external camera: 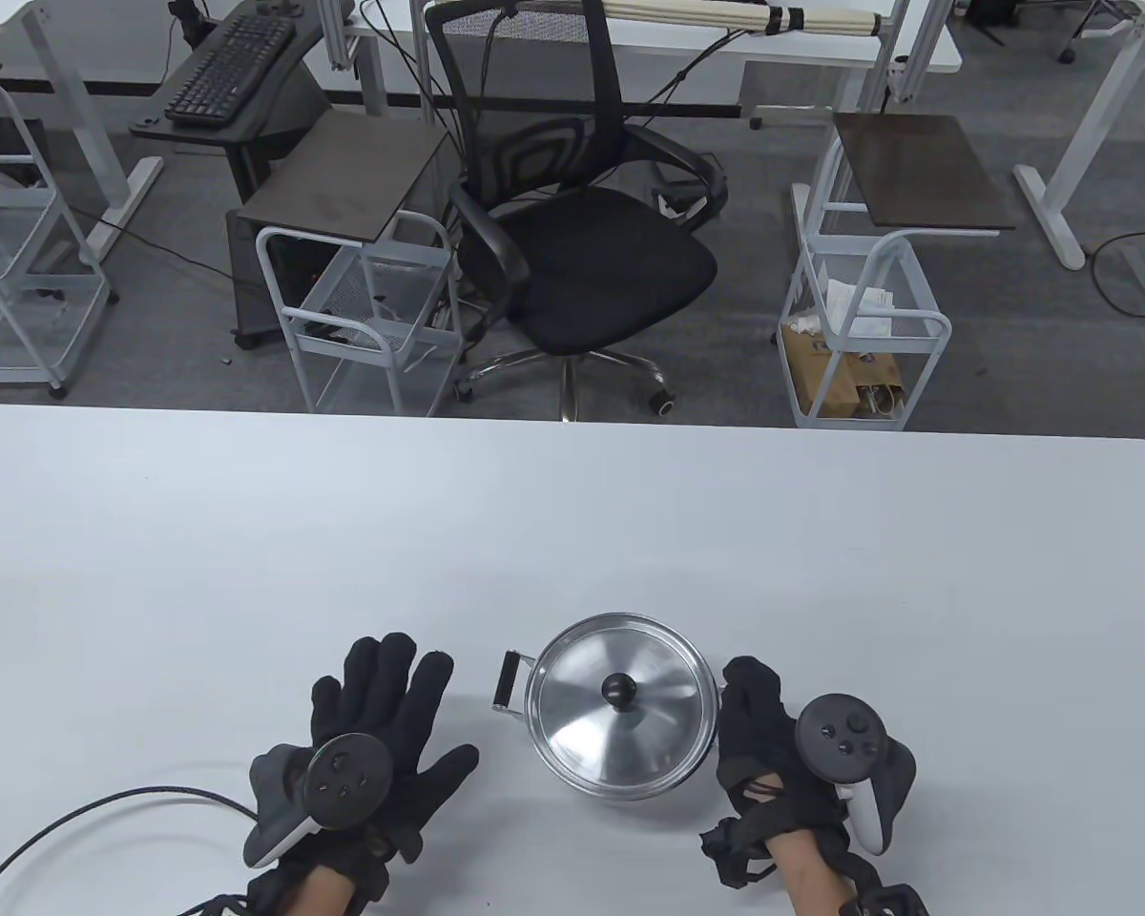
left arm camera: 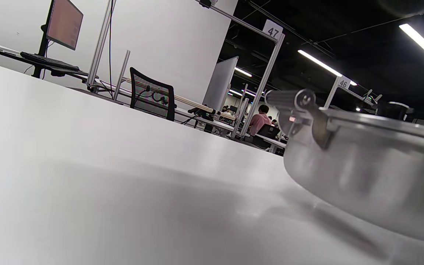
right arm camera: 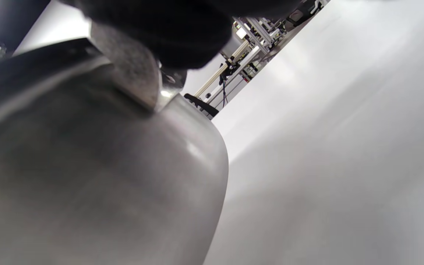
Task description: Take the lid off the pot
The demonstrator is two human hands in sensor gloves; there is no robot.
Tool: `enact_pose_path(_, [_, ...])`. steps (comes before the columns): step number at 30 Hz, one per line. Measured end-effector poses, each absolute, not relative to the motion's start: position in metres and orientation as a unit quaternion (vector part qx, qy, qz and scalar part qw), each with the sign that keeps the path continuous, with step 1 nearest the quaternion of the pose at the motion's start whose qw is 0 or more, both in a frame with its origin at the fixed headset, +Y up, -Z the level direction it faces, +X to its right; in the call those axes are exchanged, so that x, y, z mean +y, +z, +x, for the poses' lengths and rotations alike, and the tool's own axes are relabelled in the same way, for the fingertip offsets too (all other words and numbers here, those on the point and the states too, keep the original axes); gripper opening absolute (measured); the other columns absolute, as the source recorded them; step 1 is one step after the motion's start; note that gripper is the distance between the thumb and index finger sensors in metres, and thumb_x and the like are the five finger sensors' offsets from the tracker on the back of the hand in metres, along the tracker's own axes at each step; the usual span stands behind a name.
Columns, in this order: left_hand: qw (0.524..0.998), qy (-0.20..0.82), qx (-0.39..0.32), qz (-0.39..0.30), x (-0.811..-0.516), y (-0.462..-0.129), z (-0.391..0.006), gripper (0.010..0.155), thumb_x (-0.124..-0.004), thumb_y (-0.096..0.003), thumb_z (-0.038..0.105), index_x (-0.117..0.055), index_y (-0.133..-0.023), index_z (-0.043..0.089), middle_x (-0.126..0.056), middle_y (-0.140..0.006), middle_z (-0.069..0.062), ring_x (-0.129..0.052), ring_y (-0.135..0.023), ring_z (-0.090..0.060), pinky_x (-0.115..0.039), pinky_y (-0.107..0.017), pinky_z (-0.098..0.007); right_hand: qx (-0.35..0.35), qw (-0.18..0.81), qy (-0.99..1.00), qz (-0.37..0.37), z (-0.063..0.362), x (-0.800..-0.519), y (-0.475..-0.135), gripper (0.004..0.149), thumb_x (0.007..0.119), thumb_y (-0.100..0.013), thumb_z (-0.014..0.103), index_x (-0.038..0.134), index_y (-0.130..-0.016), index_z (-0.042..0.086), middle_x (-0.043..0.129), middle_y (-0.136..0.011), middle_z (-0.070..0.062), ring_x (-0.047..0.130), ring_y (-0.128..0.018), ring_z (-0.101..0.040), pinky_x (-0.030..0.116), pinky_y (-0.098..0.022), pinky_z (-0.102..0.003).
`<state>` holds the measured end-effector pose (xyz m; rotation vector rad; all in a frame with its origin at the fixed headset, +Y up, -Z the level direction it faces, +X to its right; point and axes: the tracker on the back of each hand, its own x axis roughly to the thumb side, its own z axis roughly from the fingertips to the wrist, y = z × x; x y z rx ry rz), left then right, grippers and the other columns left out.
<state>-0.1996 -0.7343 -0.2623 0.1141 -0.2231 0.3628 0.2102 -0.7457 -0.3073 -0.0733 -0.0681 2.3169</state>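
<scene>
A steel pot (external camera: 620, 780) stands on the white table (external camera: 572, 515) near the front edge, with its steel lid (external camera: 582, 711) on it and a black knob (external camera: 620, 689) at the lid's centre. The pot's left handle (external camera: 509, 682) is free. My left hand (external camera: 391, 687) lies flat on the table, fingers spread, left of the pot and apart from it. My right hand (external camera: 754, 706) grips the pot at its right side, covering the right handle. In the right wrist view gloved fingers (right arm camera: 168, 33) sit over the handle bracket on the pot wall (right arm camera: 87, 176). The left wrist view shows the pot (left arm camera: 363, 176) close by.
A black cable (external camera: 105, 811) runs over the table at the front left. Beyond the table's far edge stand an office chair (external camera: 582, 248) and wire carts (external camera: 363, 315).
</scene>
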Motion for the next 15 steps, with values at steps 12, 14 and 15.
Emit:
enact_pose_path(12, [0.976, 0.176, -0.113, 0.056, -0.734, -0.262, -0.2, 0.084, -0.058, -0.0438, 0.085, -0.023, -0.112, 0.05, -0.021, -0.127, 0.003, -0.019, -0.118, -0.032, -0.026, -0.077, -0.066, -0.005, 0.399, 0.917, -0.032, 0.21, -0.757, -0.31, 0.048, 0.062, -0.054, 0.036, 0.054, -0.096, 0.013, 0.09, -0.039, 0.022, 0.084, -0.003, -0.015, 0.079, -0.008, -0.036])
enact_pose_path(14, [0.976, 0.177, -0.113, 0.054, -0.735, -0.262, -0.2, 0.084, -0.058, -0.0439, 0.085, -0.023, -0.112, 0.05, -0.021, -0.127, 0.003, -0.019, -0.118, -0.033, -0.026, -0.077, -0.067, -0.002, 0.4, 0.916, -0.032, 0.211, -0.758, -0.31, 0.049, 0.061, -0.054, 0.036, 0.054, -0.096, 0.013, 0.091, -0.037, 0.023, 0.084, -0.003, -0.015, 0.079, -0.008, -0.036])
enact_pose_path(15, [0.976, 0.177, -0.112, 0.054, -0.735, -0.262, -0.2, 0.084, -0.058, -0.0438, 0.085, -0.023, -0.112, 0.05, -0.021, -0.127, 0.003, -0.019, -0.118, -0.033, -0.026, -0.077, -0.067, 0.0, 0.402, 0.915, -0.032, 0.211, -0.759, -0.31, 0.049, 0.061, -0.054, 0.036, 0.054, -0.096, 0.013, 0.091, -0.037, 0.023, 0.084, -0.003, -0.015, 0.08, -0.008, -0.036])
